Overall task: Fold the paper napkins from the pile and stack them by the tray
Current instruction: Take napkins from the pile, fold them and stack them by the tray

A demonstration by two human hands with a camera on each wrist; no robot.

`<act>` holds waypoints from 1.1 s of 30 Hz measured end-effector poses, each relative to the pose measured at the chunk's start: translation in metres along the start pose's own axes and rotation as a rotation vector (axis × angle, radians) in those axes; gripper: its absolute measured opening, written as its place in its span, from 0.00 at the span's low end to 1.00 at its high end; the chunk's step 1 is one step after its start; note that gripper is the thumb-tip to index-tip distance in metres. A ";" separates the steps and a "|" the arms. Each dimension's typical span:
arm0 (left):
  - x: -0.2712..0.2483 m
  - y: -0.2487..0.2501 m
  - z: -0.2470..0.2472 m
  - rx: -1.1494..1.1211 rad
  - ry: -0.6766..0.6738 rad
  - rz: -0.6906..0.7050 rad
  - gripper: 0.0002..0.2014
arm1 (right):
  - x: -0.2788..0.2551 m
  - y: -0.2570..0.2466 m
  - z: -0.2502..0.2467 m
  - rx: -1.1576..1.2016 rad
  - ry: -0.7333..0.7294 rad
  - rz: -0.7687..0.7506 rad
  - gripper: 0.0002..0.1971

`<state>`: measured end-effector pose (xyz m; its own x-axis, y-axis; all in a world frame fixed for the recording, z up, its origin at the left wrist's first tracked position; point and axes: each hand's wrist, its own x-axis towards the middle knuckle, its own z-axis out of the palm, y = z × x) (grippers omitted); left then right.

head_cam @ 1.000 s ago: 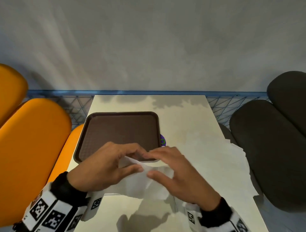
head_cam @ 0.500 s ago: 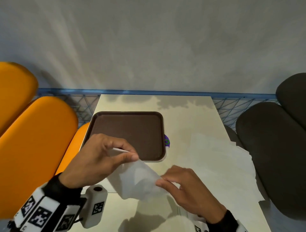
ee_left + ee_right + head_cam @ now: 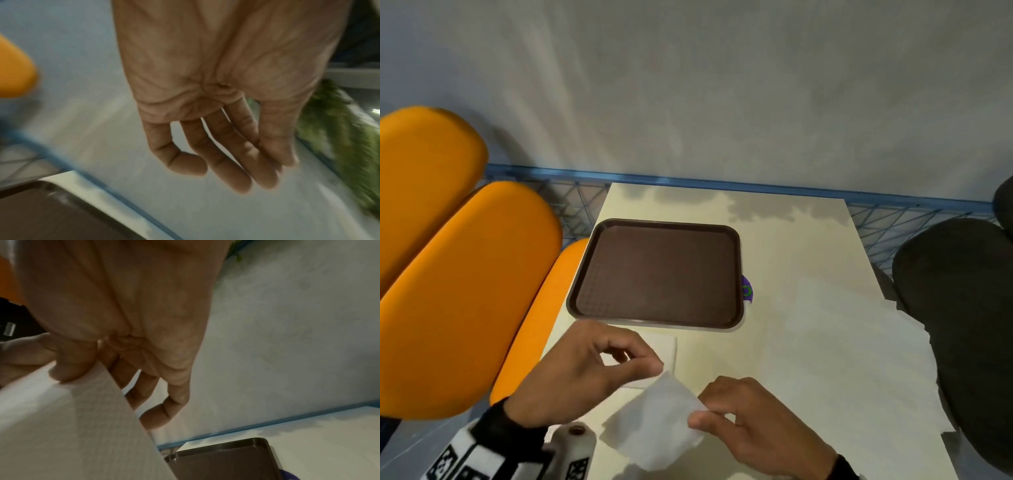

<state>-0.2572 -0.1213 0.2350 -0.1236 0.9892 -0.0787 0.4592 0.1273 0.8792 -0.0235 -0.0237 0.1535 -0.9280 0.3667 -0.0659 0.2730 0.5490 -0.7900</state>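
A white paper napkin (image 3: 654, 425), folded small, hangs tilted above the near table edge. My right hand (image 3: 697, 416) pinches its right corner between thumb and forefinger; the right wrist view shows the thumb pressed on the napkin (image 3: 72, 426). My left hand (image 3: 650, 366) hovers with fingers loosely curled, thumb tip beside the napkin's upper corner. No paper shows in the left hand (image 3: 275, 172) in the blurred left wrist view. The brown tray (image 3: 657, 274) lies empty beyond both hands. The pile of unfolded napkins (image 3: 852, 342) spreads over the table's right side.
A faint flat white rectangle, seemingly a folded napkin (image 3: 666, 353), lies on the cream table (image 3: 791, 246) just in front of the tray. Orange seats (image 3: 458, 291) stand left, dark seats (image 3: 955, 291) right. A small purple object (image 3: 747, 291) peeks from the tray's right edge.
Both hands have come nearer to me with the napkin, away from the tray. The left hand's pinch on the upper corner no longer shows.
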 end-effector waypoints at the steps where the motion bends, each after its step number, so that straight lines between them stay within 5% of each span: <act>1: -0.004 -0.008 -0.011 -0.071 0.049 -0.040 0.08 | 0.002 0.001 0.000 0.003 -0.008 0.002 0.28; 2: -0.007 -0.018 -0.020 -0.102 0.031 -0.082 0.14 | 0.006 0.002 0.000 0.011 -0.023 0.009 0.28; 5: -0.009 -0.041 -0.017 -0.028 -0.303 -0.247 0.41 | 0.029 -0.009 0.004 0.036 -0.082 0.031 0.27; 7: -0.007 -0.061 -0.006 -0.045 -0.381 -0.306 0.33 | 0.048 -0.015 0.010 0.054 -0.147 0.074 0.25; 9: -0.005 -0.087 -0.004 -0.143 -0.291 -0.347 0.17 | 0.062 -0.008 0.018 0.137 -0.184 0.161 0.20; 13: -0.007 -0.151 -0.016 -0.399 -0.069 -0.522 0.14 | 0.066 0.030 0.044 0.480 -0.165 0.460 0.13; 15: -0.005 -0.179 -0.016 -0.424 -0.016 -0.606 0.15 | 0.069 0.049 0.064 0.692 -0.034 0.614 0.19; 18: 0.008 -0.215 -0.010 -0.412 0.111 -0.728 0.09 | 0.089 0.063 0.091 0.871 0.233 0.785 0.11; 22: 0.028 -0.248 -0.006 -0.259 0.252 -0.793 0.06 | 0.123 0.078 0.111 0.761 0.405 0.842 0.05; 25: 0.033 -0.268 -0.005 -0.094 0.322 -0.801 0.19 | 0.137 0.089 0.122 0.632 0.470 0.884 0.09; 33: 0.038 -0.283 0.003 0.058 0.355 -0.818 0.17 | 0.148 0.101 0.141 0.388 0.566 0.986 0.20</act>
<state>-0.3892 -0.1193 -0.0181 -0.6925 0.5080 -0.5121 0.1511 0.7964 0.5857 -0.1686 -0.0200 -0.0217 -0.0926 0.8332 -0.5452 0.6180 -0.3812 -0.6876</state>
